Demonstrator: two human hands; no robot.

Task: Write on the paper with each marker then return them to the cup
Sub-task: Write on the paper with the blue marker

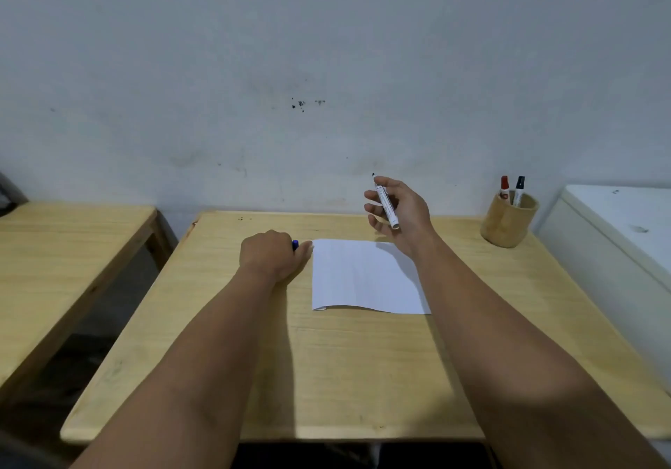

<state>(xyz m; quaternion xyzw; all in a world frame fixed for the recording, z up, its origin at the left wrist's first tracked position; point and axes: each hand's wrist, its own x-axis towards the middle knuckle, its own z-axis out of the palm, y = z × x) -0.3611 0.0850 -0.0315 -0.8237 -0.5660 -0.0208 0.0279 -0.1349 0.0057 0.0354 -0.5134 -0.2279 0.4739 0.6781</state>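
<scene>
The right hand held an uncapped white-barrelled marker above the far edge of the paper, tip up, fingers loosely curled around the barrel. The left hand rested closed around a blue cap, touching the sheet's left corner. The wooden cup, at the far right of the table, held a red marker and a black marker. The marker appeared light, rigid and smooth; grip low on the barrel. The thin sheet would likely slide, so pin it.
</scene>
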